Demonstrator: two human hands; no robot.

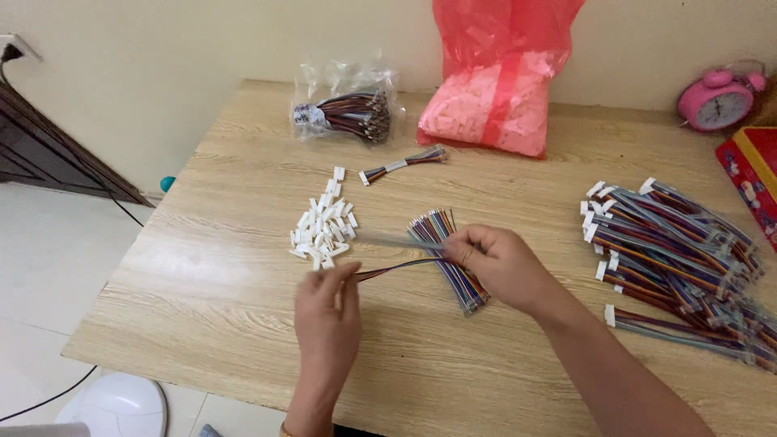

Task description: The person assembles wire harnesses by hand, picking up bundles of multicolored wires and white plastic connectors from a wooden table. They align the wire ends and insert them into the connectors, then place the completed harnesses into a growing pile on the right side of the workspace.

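Left hand (327, 306): pinches one end of a thin wire strand (396, 266). Right hand (495, 260): grips its other end, stretched taut above the table (243, 324), between white connectors (324, 229) and loose wire bundle (449, 255).

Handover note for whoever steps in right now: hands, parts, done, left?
Left hand: pinches one end of a wire strip.
Right hand: holds its other end, over the loose wire bundle.
White plugs: small pile by the left hand.
Done: big stack of plugged wires at right.
Left: the loose bundle, a bagged wire bundle and a red bag of plugs at the back.
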